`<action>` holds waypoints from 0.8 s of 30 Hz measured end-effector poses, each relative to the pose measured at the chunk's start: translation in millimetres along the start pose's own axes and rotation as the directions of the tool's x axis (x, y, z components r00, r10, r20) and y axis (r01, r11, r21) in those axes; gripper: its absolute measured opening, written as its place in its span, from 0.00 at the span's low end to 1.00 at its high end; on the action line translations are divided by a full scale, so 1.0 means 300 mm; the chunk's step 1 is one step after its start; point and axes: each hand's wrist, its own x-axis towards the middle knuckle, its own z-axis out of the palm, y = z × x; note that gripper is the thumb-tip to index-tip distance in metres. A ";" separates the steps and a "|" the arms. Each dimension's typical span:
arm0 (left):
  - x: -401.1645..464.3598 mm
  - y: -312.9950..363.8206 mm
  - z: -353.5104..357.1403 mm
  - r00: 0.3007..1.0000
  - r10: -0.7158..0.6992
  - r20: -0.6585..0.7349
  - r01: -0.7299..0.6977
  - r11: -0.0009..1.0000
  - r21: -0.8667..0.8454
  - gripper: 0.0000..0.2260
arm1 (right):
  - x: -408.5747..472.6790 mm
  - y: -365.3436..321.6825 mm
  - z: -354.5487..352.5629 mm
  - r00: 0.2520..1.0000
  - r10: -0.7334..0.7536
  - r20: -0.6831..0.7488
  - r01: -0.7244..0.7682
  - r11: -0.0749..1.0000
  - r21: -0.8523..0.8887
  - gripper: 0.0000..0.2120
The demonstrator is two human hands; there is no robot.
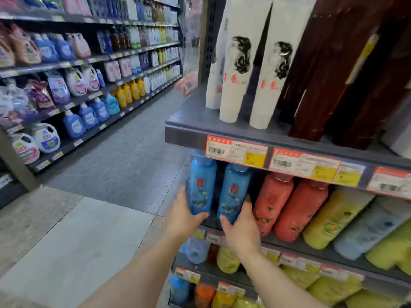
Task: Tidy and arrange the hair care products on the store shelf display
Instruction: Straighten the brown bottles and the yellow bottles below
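I see both hands at the left end of the middle shelf [347, 254], each one on a blue bottle. My left hand [181, 215] grips the outer blue bottle [201, 185] near its bottom, with the thumb curled under the front of it and the fingers going around its left side. My right hand [241, 227] holds the second blue bottle [233, 192] in the same way, thumb at the front low part, fingers wrapped on the right side between this bottle and the red bottles [289, 207]. The two blue bottles stand upright, just beside each other with a narrow dark gap between. To the right of the red ones lie yellow bottles [333, 218] and a pale blue one. On the upper shelf [222, 130] stand white tubes [235, 70] with a drawing of a woman's hair, and dark brown boxes [333, 70] beside them. Across the aisle floor [124, 156] is a shelf of detergent jugs [73, 81].
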 end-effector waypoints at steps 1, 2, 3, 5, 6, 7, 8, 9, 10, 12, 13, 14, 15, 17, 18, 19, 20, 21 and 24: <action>0.016 -0.018 0.010 1.000 0.004 0.008 -0.003 1.000 -0.009 0.35 | 0.014 0.007 0.012 0.999 0.026 -0.020 -0.026 1.000 -0.010 0.37; 0.024 -0.030 0.014 1.000 0.004 0.015 -0.004 1.000 0.003 0.33 | 0.025 0.015 0.019 0.998 0.048 -0.031 -0.049 0.998 -0.031 0.35; 0.036 -0.045 0.019 1.000 0.001 0.024 -0.002 1.000 0.021 0.30 | 0.030 0.022 0.023 0.997 0.075 -0.035 -0.077 0.995 -0.064 0.33; 0.049 -0.060 0.019 0.999 0.004 0.042 -0.006 0.999 0.045 0.27 | 0.033 0.030 0.031 0.993 0.110 -0.043 -0.115 0.983 -0.142 0.26; 0.050 -0.057 0.017 0.999 0.012 0.052 -0.014 0.999 0.049 0.26 | 0.033 0.031 0.032 0.992 0.113 -0.050 -0.120 0.978 -0.169 0.23; 0.051 -0.055 0.015 0.998 0.015 0.063 -0.018 0.999 0.051 0.26 | 0.033 0.032 0.034 0.992 0.113 -0.057 -0.122 0.976 -0.183 0.21; 0.053 -0.053 0.013 0.997 0.017 0.072 -0.021 0.998 0.055 0.26 | 0.033 0.031 0.034 0.992 0.113 -0.062 -0.122 0.974 -0.189 0.20; 0.057 -0.054 0.013 0.997 0.019 0.076 -0.023 0.998 0.054 0.26 | 0.034 0.030 0.035 0.992 0.110 -0.065 -0.121 0.974 -0.193 0.20; 0.060 -0.056 0.012 0.997 0.022 0.078 -0.026 0.998 0.058 0.26 | 0.034 0.029 0.036 0.992 0.105 -0.066 -0.117 0.973 -0.200 0.21; 0.060 -0.053 0.012 0.997 0.030 0.072 -0.035 0.997 0.069 0.26 | 0.030 0.024 0.037 0.993 0.097 -0.062 -0.108 0.971 -0.213 0.22; 0.060 -0.051 0.012 0.997 0.031 0.067 -0.035 0.997 0.069 0.25 | 0.029 0.023 0.037 0.994 0.096 -0.062 -0.107 0.970 -0.217 0.22; 0.061 -0.049 0.013 0.997 0.031 0.064 -0.035 0.997 0.066 0.25 | 0.029 0.023 0.037 0.994 0.094 -0.060 -0.105 0.970 -0.218 0.22; 0.063 -0.047 0.016 0.998 0.032 0.061 -0.035 0.998 0.060 0.24 | 0.030 0.023 0.037 0.994 0.092 -0.056 -0.102 0.971 -0.218 0.22; 0.066 -0.044 0.021 0.998 0.032 0.051 -0.035 0.997 0.061 0.23 | 0.033 0.025 0.040 0.995 0.087 -0.052 -0.096 0.971 -0.221 0.24; 0.067 -0.045 0.022 0.998 0.035 0.044 -0.038 0.997 0.061 0.23 | 0.034 0.024 0.042 0.995 0.086 -0.049 -0.095 0.970 -0.224 0.24; 0.066 -0.045 0.025 0.998 0.038 0.042 -0.040 0.997 0.062 0.24 | 0.034 0.026 0.041 0.995 0.087 -0.046 -0.095 0.970 -0.225 0.23; 0.066 -0.046 0.028 0.998 0.037 0.041 -0.039 0.997 0.065 0.24 | 0.034 0.029 0.040 0.996 0.084 -0.038 -0.091 0.971 -0.222 0.22; 0.063 -0.045 0.029 0.999 0.033 0.044 -0.035 0.997 0.063 0.25 | 0.032 0.033 0.038 0.997 0.076 -0.028 -0.080 0.974 -0.214 0.22; 0.058 -0.040 0.034 0.999 0.022 0.041 -0.024 0.998 0.061 0.24 | 0.025 0.044 0.032 0.999 0.047 0.006 -0.044 0.977 -0.209 0.21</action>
